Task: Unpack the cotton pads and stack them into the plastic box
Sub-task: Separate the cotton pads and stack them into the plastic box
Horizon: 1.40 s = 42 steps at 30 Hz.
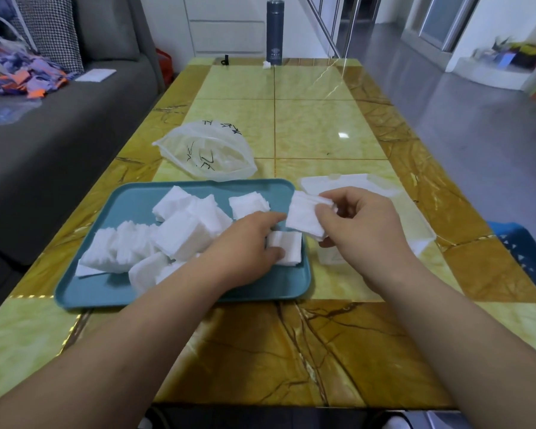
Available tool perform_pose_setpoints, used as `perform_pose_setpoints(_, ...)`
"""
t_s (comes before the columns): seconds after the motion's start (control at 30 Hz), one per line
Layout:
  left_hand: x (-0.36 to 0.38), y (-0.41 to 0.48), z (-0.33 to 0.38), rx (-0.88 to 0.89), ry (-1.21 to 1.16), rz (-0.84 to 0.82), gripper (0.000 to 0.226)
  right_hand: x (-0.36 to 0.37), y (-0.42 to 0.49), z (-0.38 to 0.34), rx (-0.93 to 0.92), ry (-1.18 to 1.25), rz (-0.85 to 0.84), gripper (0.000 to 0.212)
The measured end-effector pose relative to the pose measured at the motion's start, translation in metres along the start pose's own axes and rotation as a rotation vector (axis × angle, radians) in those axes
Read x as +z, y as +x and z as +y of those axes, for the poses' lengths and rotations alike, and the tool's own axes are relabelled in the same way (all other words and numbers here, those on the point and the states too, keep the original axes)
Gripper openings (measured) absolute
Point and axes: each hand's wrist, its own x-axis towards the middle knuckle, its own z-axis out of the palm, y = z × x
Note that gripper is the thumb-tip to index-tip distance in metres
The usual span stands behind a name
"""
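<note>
One small stack of cotton pads [305, 219] is pinched in the right hand [362, 230], just over the open plastic box [415, 230] (its contents I cannot tell). The left hand [245, 243] grips a second stack [288, 247] near the right edge of the blue tray [130, 205]. Left of this hand lie about seven piles [180, 233]. Beyond both hands, one plastic bag [208, 153] lies on the table [322, 128].

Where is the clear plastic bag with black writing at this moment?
In the head view, the plastic bag lies on the table, left of centre, just behind the far edge of the blue tray.
</note>
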Motion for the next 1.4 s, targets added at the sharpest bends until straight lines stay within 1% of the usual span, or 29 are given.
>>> perform_pose_setpoints(0.07, -0.002, 0.002, -0.002, -0.026, -0.018, -0.048, 0.072, -0.001, 0.001, 0.0, 0.003, -0.002, 0.009, 0.013)
perform_pose_setpoints(0.13, -0.004, 0.002, -0.003, -0.038, -0.006, -0.108, 0.069, -0.002, 0.002, -0.001, 0.014, 0.012, 0.009, 0.012)
perform_pose_setpoints(0.17, -0.005, 0.001, -0.003, -0.04, -0.004, -0.134, 0.063, -0.003, 0.003, -0.001, 0.021, 0.017, 0.005, 0.012)
perform_pose_setpoints(0.23, -0.006, -0.003, -0.003, -0.03, -0.03, -0.141, 0.039, -0.003, 0.003, -0.001, 0.027, 0.019, -0.001, 0.012)
perform_pose_setpoints(0.3, -0.009, -0.008, -0.003, -0.023, -0.071, -0.084, 0.017, -0.003, 0.003, -0.001, 0.025, 0.013, 0.0, 0.013)
perform_pose_setpoints(0.37, -0.015, -0.014, -0.002, -0.043, -0.148, 0.017, 0.008, -0.002, 0.004, -0.001, 0.027, -0.004, 0.009, 0.018)
perform_pose_setpoints(0.43, -0.021, -0.02, -0.002, -0.081, -0.356, 0.085, 0.01, -0.001, 0.005, 0.001, 0.028, -0.016, 0.019, 0.024)
perform_pose_setpoints(0.53, -0.028, -0.029, 0.001, -0.076, -0.824, 0.004, 0.02, 0.001, 0.004, -0.001, 0.004, -0.018, 0.015, 0.024)
perform_pose_setpoints(0.57, -0.029, -0.03, 0.002, -0.066, -0.916, -0.013, 0.021, 0.002, 0.003, -0.002, 0.0, -0.001, 0.005, 0.023)
perform_pose_setpoints(0.6, -0.028, -0.03, 0.002, -0.053, -0.957, -0.014, 0.02, 0.003, 0.002, -0.003, 0.001, 0.023, -0.013, 0.023)
perform_pose_setpoints(0.63, -0.026, -0.029, 0.002, -0.034, -0.961, -0.001, 0.019, 0.004, 0.002, -0.004, 0.01, 0.052, -0.037, 0.024)
perform_pose_setpoints(0.73, -0.02, -0.026, 0.0, 0.031, -0.837, 0.076, 0.017, 0.006, 0.002, -0.005, 0.052, 0.132, -0.116, 0.03)
perform_pose_setpoints(0.8, -0.019, -0.024, -0.001, 0.043, -0.809, 0.106, 0.015, 0.005, 0.001, -0.006, 0.07, 0.184, -0.164, 0.027)
perform_pose_setpoints(0.9, -0.019, -0.023, -0.002, 0.02, -0.861, 0.12, 0.017, 0.001, 0.0, -0.01, 0.087, 0.239, -0.218, 0.02)
perform_pose_setpoints(0.97, -0.02, -0.022, -0.002, 0.022, -0.842, 0.133, 0.017, -0.002, 0.001, -0.01, 0.078, 0.21, -0.229, 0.018)
perform_pose_setpoints(1.1, -0.02, -0.021, -0.002, 0.039, -0.797, 0.135, 0.019, -0.003, 0.002, -0.011, -0.012, 0.037, -0.24, 0.021)
perform_pose_setpoints(1.17, -0.02, -0.021, -0.001, 0.024, -0.796, 0.146, 0.025, -0.003, 0.0, -0.013, -0.028, 0.027, -0.262, 0.021)
perform_pose_setpoints(1.27, -0.019, -0.019, -0.003, -0.019, -0.706, 0.183, 0.048, -0.005, 0.0, -0.014, -0.033, 0.05, -0.291, 0.022)
perform_pose_setpoints(1.3, -0.019, -0.019, -0.003, -0.017, -0.691, 0.177, 0.052, -0.006, -0.001, -0.015, -0.02, 0.082, -0.315, 0.021)
perform_pose_setpoints(1.33, -0.018, -0.018, -0.003, -0.005, -0.708, 0.163, 0.048, -0.008, -0.001, -0.016, -0.008, 0.12, -0.35, 0.017)
perform_pose_setpoints(1.37, -0.017, -0.018, -0.003, 0.009, -0.74, 0.155, 0.039, -0.01, -0.002, -0.017, 0.009, 0.159, -0.389, 0.016)
perform_pose_setpoints(1.4, -0.017, -0.017, -0.001, 0.014, -0.775, 0.162, 0.03, -0.011, -0.002, -0.016, 0.018, 0.173, -0.412, 0.027)
